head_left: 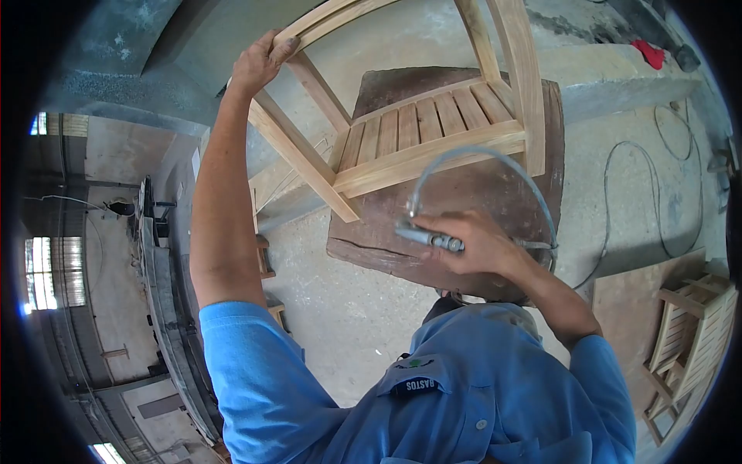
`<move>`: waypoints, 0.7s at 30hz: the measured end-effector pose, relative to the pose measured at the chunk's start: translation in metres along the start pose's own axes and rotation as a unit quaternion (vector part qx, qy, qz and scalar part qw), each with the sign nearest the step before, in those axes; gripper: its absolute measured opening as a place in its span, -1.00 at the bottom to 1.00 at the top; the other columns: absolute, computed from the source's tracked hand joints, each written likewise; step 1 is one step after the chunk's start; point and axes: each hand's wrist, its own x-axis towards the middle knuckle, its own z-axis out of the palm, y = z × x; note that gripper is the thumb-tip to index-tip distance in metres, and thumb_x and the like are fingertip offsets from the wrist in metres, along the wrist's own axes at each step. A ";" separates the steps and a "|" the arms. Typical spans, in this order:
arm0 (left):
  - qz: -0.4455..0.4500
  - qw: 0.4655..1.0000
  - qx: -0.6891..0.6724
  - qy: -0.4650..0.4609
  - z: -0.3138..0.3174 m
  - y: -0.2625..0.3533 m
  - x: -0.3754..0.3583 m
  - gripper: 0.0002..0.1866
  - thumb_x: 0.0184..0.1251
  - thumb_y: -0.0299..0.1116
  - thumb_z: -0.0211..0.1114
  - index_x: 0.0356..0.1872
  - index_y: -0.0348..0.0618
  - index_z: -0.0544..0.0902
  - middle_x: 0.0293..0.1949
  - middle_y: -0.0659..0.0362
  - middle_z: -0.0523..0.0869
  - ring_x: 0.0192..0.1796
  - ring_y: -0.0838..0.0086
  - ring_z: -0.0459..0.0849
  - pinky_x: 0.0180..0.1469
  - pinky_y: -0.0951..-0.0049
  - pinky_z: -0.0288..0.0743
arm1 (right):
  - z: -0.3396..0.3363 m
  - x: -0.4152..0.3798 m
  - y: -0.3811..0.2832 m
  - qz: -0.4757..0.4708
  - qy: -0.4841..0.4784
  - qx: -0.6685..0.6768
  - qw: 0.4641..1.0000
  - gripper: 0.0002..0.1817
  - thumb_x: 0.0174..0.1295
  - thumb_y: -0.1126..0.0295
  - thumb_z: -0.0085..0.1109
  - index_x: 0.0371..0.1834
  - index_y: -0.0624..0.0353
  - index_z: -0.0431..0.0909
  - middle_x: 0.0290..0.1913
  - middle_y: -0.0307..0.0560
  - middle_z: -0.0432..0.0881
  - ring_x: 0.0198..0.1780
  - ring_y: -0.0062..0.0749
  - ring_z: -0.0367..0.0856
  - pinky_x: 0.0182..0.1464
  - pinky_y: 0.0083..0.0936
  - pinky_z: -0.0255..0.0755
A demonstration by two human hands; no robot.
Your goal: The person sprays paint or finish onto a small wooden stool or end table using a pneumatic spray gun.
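Observation:
A pale wooden chair (433,131) with a slatted seat stands on a worn brown slab (464,201). My left hand (259,62) grips the chair's curved top rail at the upper left, arm stretched out. My right hand (475,243) is closed around a slim metal air tool (425,236) held just in front of the seat's front edge. A grey hose (495,158) loops up from the tool and back past my wrist. My blue shirt (433,394) fills the bottom of the view.
Concrete floor lies all around the slab. A dark cable (618,193) snakes across the floor at the right. Another slatted wooden chair (688,340) lies at the lower right. A red cloth (651,52) rests on a concrete ledge. Workshop machinery (158,255) stands at the left.

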 end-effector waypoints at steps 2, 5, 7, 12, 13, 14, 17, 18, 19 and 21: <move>0.001 1.000 -0.005 -0.006 -0.003 0.006 -0.005 -0.30 0.35 0.37 0.05 0.22 0.02 0.58 -0.02 -0.02 0.74 0.13 0.05 0.66 0.16 0.13 0.49 | -0.010 0.008 -0.010 -0.040 0.093 0.058 0.993 -0.38 0.00 0.30 0.44 0.22 0.12 0.57 -0.28 0.11 0.73 -0.34 -0.16 0.73 -0.30 -0.34 0.55; 0.005 1.000 -0.007 -0.007 0.000 0.000 -0.002 -0.29 0.35 0.36 0.06 0.22 -0.01 0.57 -0.03 -0.04 0.74 0.13 0.03 0.66 0.17 0.13 0.48 | -0.020 0.021 -0.015 -0.086 0.175 0.062 0.979 -0.38 0.02 0.31 0.44 0.23 0.13 0.56 -0.23 0.10 0.73 -0.31 -0.14 0.74 -0.28 -0.35 0.56; 0.012 1.000 -0.001 -0.002 -0.001 -0.002 0.002 -0.28 0.35 0.36 0.06 0.23 -0.03 0.57 -0.03 -0.05 0.74 0.14 0.03 0.65 0.18 0.13 0.48 | -0.019 0.022 -0.010 -0.099 0.184 0.056 0.976 -0.39 0.03 0.31 0.44 0.22 0.15 0.57 -0.21 0.09 0.73 -0.30 -0.13 0.74 -0.27 -0.35 0.56; -0.008 0.997 -0.043 -0.065 -0.012 0.011 0.000 -0.28 0.36 0.30 0.09 0.26 -0.10 0.55 0.01 -0.09 0.72 0.17 0.08 0.64 0.23 0.20 0.45 | -0.009 0.017 0.001 -0.029 0.125 0.044 0.991 -0.44 0.06 0.31 0.43 0.18 0.21 0.58 -0.17 0.08 0.74 -0.29 -0.09 0.73 -0.25 -0.34 0.56; -0.029 0.995 -0.054 -0.079 -0.015 0.016 0.000 -0.28 0.37 0.29 0.09 0.27 -0.12 0.55 0.00 -0.09 0.72 0.16 0.12 0.64 0.23 0.22 0.45 | -0.007 0.022 0.005 -0.035 0.137 0.050 0.989 -0.45 0.08 0.30 0.43 0.17 0.23 0.58 -0.19 0.08 0.74 -0.30 -0.12 0.74 -0.25 -0.36 0.55; -0.021 0.995 -0.052 -0.078 -0.017 0.021 -0.001 -0.28 0.37 0.29 0.09 0.27 -0.12 0.55 0.00 -0.09 0.72 0.16 0.12 0.64 0.23 0.22 0.45 | -0.008 0.027 0.006 -0.041 0.148 0.056 0.987 -0.46 0.10 0.29 0.42 0.17 0.25 0.58 -0.20 0.09 0.74 -0.31 -0.16 0.74 -0.26 -0.38 0.54; -0.035 0.993 -0.085 -0.078 -0.021 0.028 -0.004 -0.28 0.39 0.27 0.08 0.27 -0.14 0.54 -0.02 -0.06 0.72 0.11 0.19 0.65 0.22 0.27 0.44 | -0.023 0.048 -0.011 -0.026 0.212 0.113 0.970 -0.47 0.13 0.16 0.44 0.10 0.25 0.63 -0.27 0.11 0.74 -0.32 -0.18 0.74 -0.23 -0.39 0.56; -0.045 0.991 -0.092 -0.083 -0.022 0.029 -0.005 -0.28 0.39 0.28 0.08 0.26 -0.15 0.55 -0.03 -0.05 0.73 0.10 0.21 0.65 0.22 0.28 0.44 | -0.028 0.055 -0.015 -0.025 0.215 0.112 0.970 -0.47 0.13 0.16 0.44 0.10 0.25 0.63 -0.27 0.11 0.74 -0.32 -0.18 0.74 -0.23 -0.39 0.56; -0.055 0.989 -0.102 -0.090 -0.021 0.027 -0.005 -0.27 0.38 0.29 0.08 0.25 -0.16 0.56 -0.03 -0.04 0.73 0.08 0.22 0.65 0.21 0.29 0.44 | -0.034 0.062 -0.020 -0.074 0.238 0.129 0.960 -0.47 0.17 0.20 0.41 0.14 0.28 0.59 -0.31 0.04 0.71 -0.34 -0.33 0.69 -0.26 -0.46 0.52; -0.044 0.991 -0.090 -0.088 -0.021 0.023 -0.003 -0.28 0.38 0.30 0.07 0.24 -0.15 0.57 -0.06 -0.06 0.73 0.06 0.20 0.67 0.19 0.28 0.46 | -0.043 0.066 -0.031 -0.118 0.264 0.137 0.947 -0.47 0.20 0.25 0.39 0.18 0.31 0.56 -0.34 -0.03 0.69 -0.36 -0.49 0.65 -0.30 -0.54 0.48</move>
